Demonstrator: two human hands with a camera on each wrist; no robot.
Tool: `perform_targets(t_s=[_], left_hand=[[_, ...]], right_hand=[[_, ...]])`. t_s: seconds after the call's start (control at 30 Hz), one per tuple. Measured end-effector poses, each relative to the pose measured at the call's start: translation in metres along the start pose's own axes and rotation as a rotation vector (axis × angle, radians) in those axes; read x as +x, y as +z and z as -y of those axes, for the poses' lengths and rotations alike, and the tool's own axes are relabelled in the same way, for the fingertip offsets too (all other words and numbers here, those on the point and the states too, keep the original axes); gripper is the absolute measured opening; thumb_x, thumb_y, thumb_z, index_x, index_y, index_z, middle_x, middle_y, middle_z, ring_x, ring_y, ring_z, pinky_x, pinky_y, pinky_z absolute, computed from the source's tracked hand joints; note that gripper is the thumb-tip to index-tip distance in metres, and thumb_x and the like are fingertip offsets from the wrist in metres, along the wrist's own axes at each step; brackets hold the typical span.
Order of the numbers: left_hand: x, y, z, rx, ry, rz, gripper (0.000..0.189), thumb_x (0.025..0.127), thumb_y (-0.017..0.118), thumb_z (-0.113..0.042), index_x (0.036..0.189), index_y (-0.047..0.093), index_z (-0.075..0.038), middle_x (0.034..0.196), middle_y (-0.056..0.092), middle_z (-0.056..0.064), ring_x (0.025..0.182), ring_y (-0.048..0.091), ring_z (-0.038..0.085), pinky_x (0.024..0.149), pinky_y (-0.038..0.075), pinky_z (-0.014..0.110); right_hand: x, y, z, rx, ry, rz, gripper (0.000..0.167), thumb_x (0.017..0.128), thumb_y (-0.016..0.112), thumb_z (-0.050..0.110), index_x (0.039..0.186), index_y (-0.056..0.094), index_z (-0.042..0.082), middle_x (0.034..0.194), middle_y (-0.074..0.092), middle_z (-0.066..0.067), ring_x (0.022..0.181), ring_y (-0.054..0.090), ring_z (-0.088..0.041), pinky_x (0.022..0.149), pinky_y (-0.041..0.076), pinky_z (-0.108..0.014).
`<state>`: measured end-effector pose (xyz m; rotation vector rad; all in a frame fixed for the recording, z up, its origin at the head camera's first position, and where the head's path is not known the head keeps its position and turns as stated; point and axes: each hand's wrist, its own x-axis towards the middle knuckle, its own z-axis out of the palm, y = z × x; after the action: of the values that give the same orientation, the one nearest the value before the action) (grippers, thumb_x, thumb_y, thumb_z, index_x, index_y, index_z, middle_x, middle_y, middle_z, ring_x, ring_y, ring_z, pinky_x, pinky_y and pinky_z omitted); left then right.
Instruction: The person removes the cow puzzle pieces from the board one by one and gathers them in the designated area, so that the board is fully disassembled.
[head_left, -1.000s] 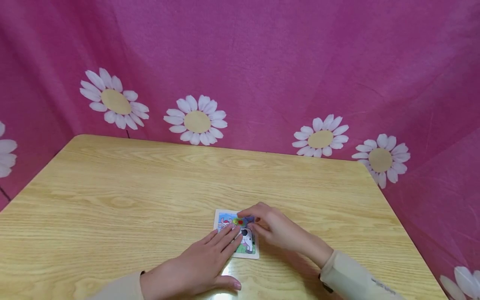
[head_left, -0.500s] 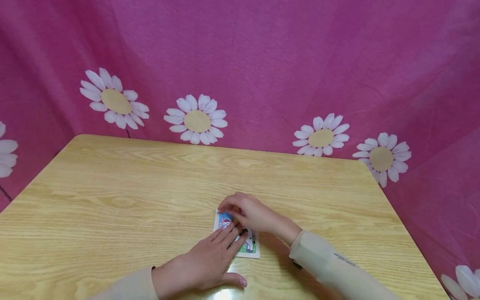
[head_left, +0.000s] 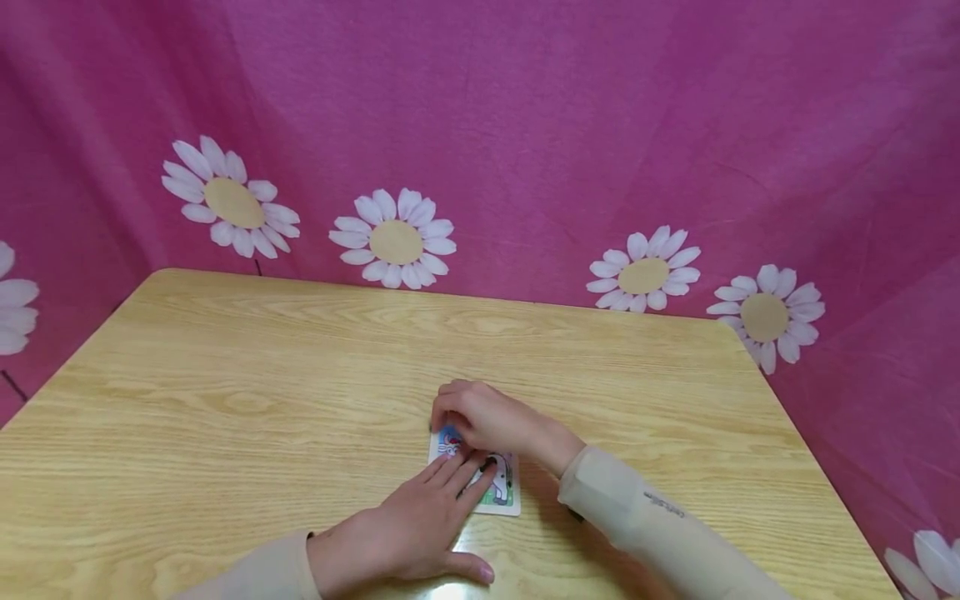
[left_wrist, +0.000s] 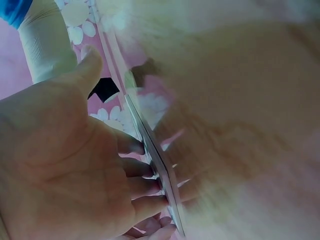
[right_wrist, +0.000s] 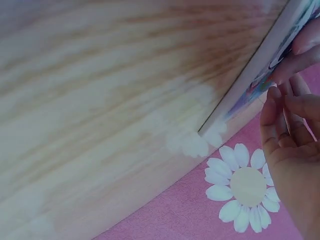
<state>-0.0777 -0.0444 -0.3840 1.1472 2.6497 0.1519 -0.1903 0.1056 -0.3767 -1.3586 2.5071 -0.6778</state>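
A small square picture puzzle with a cow on it and a pale border lies flat on the wooden table. My left hand rests across its lower left part, fingers straight and spread, thumb on the table side. In the left wrist view that palm faces down, with the fingertips at the board's thin edge. My right hand is bent over the puzzle's upper edge, its fingers curled down by the far left corner. The right wrist view has those curled fingers close to the picture face; whether they pinch anything is hidden.
Behind the table hangs a magenta cloth printed with white daisies. The table's far edge runs along its foot. Light glares off the wood just below the left hand.
My right hand has moved left along the puzzle's upper side, from its right part to the far left corner. The left hand has shifted slightly right and stays on the puzzle.
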Motion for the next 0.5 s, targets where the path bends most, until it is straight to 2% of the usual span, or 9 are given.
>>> perform_targets(t_s=[0.23,0.5], left_hand=[[0.0014,0.0007,0.0009,-0.005,0.000,0.005,0.105,0.084,0.044,-0.077,0.157,0.018,-0.006,0.163,0.010,0.015,0.149,0.009,0.024,0.117,0.018,0.040],[0.0002,-0.0012,-0.0005,0.010,0.008,0.005,0.103,0.085,0.044,-0.076,0.156,0.020,-0.005,0.162,0.009,0.016,0.149,0.009,0.026,0.116,0.021,0.041]], right_hand=[[0.0073,-0.0007,-0.0015,-0.013,-0.053,-0.001,0.026,0.090,0.053,-0.009,0.088,0.071,0.009,0.087,0.062,0.004,0.085,0.056,-0.008,0.082,0.047,-0.021],[0.0077,-0.0031,-0.0050,0.120,-0.012,0.007,0.023,0.091,0.053,-0.005,0.088,0.071,0.009,0.088,0.066,0.002,0.073,0.053,-0.005,0.069,0.047,-0.021]])
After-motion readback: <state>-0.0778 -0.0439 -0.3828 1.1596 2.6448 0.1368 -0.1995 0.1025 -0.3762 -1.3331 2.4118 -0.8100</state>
